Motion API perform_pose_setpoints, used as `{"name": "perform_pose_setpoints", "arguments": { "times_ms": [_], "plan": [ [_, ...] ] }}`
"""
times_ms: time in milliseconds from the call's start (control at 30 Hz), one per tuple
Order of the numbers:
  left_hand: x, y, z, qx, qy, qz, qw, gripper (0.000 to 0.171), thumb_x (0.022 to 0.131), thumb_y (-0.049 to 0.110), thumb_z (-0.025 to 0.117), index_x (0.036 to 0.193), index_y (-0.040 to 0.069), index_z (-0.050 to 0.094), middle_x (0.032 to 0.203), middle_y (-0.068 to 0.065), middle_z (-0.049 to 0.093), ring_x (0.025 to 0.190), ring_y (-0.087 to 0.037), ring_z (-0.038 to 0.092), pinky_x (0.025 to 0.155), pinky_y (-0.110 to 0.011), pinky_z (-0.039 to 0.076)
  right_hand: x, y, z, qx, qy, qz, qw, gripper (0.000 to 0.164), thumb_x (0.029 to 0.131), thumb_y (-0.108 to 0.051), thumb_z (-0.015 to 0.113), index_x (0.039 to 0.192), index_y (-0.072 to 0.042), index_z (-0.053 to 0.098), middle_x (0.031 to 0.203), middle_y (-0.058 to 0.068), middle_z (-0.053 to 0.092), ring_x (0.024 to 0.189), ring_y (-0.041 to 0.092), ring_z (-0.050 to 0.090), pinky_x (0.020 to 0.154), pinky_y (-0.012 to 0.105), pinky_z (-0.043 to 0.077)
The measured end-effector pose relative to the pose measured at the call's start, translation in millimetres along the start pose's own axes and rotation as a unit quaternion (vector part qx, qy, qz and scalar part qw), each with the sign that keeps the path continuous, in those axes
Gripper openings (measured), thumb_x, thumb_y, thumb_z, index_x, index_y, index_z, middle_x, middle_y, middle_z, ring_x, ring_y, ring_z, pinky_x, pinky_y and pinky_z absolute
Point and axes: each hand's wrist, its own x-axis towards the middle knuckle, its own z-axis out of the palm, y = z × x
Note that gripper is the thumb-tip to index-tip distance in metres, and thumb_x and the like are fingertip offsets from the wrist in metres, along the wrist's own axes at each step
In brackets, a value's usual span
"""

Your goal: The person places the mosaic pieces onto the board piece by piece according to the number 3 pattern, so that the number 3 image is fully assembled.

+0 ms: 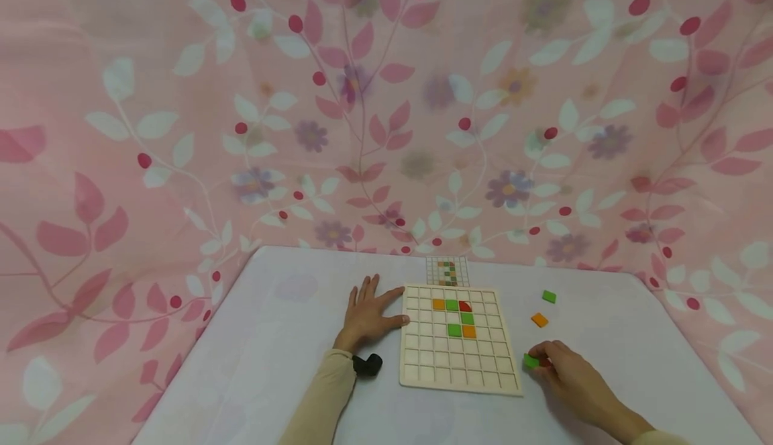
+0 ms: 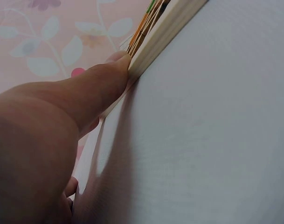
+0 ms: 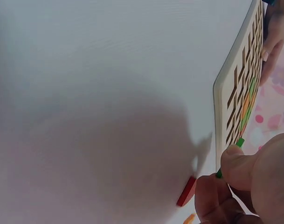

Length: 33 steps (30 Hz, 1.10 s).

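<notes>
My left hand (image 1: 367,314) lies at the left edge of a wooden grid board (image 1: 426,356), its fingers spread and the thumb (image 2: 102,81) touching the board's side. My right hand (image 1: 570,376) pinches a green square tile (image 1: 531,361) between thumb and fingers, just off the board's lower right side. A red tile (image 3: 186,192) lies on the table beneath that hand, partly covered by it in the head view. Set in the board are an orange tile (image 1: 438,305), a green tile (image 1: 451,305), a rounded red piece (image 1: 465,307) and several more below.
Behind the board lies a pattern card (image 1: 431,272) with a small coloured grid. To the board's right, a loose orange tile (image 1: 539,320) and a loose green tile (image 1: 549,296) rest on the white tablecloth (image 1: 253,364). A pink floral curtain (image 1: 386,129) hangs behind the table.
</notes>
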Motion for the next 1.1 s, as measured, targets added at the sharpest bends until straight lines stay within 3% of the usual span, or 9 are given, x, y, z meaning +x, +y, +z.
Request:
{"name": "perform_pose_setpoints", "arguments": {
  "times_ms": [200, 733, 933, 1100],
  "plan": [
    [0.7, -4.2, 6.4, -0.009, 0.013, 0.006, 0.9999, 0.071, 0.092, 0.059, 0.073, 0.156, 0.032, 0.055, 0.175, -0.022, 0.019, 0.164, -0.044, 0.011, 0.130, -0.068, 0.005, 13, -12, 9, 0.011, -0.016, -0.020, 1.000, 0.019, 0.092, -0.013, 0.081, 0.108, -0.014, 0.071, 0.099, -0.008, 0.065, 0.086, 0.000, 0.059, 0.079, 0.028, 0.058],
    [-0.2, -2.5, 3.3, 0.001, 0.005, 0.005, 1.0000, 0.072, 0.094, 0.060, 0.071, 0.158, 0.034, 0.052, 0.177, -0.021, 0.016, 0.165, -0.043, 0.008, 0.130, -0.067, 0.003, 38, -38, 17, 0.040, -0.036, -0.050, 0.997, 0.021, 0.096, -0.019, 0.079, 0.114, -0.017, 0.070, 0.102, -0.010, 0.062, 0.080, -0.003, 0.049, 0.072, 0.023, 0.051],
    [-2.2, 0.1, -1.1, -0.010, 0.003, 0.006, 0.9999, 0.070, 0.094, 0.056, 0.073, 0.157, 0.031, 0.054, 0.176, -0.023, 0.018, 0.164, -0.045, 0.010, 0.130, -0.068, 0.004, 45, -44, 22, 0.061, -0.021, -0.089, 0.994, 0.020, 0.097, -0.018, 0.078, 0.115, -0.014, 0.070, 0.104, -0.007, 0.063, 0.080, -0.004, 0.048, 0.069, 0.023, 0.049],
    [-1.9, -0.1, -0.6, -0.010, 0.005, 0.009, 0.9999, 0.071, 0.094, 0.057, 0.071, 0.157, 0.030, 0.053, 0.175, -0.024, 0.018, 0.164, -0.045, 0.009, 0.130, -0.067, 0.003, 50, -47, 29, 0.084, -0.037, -0.089, 0.992, 0.019, 0.098, -0.015, 0.076, 0.116, -0.013, 0.070, 0.104, -0.006, 0.063, 0.079, -0.002, 0.047, 0.069, 0.022, 0.046]
  ]
}}
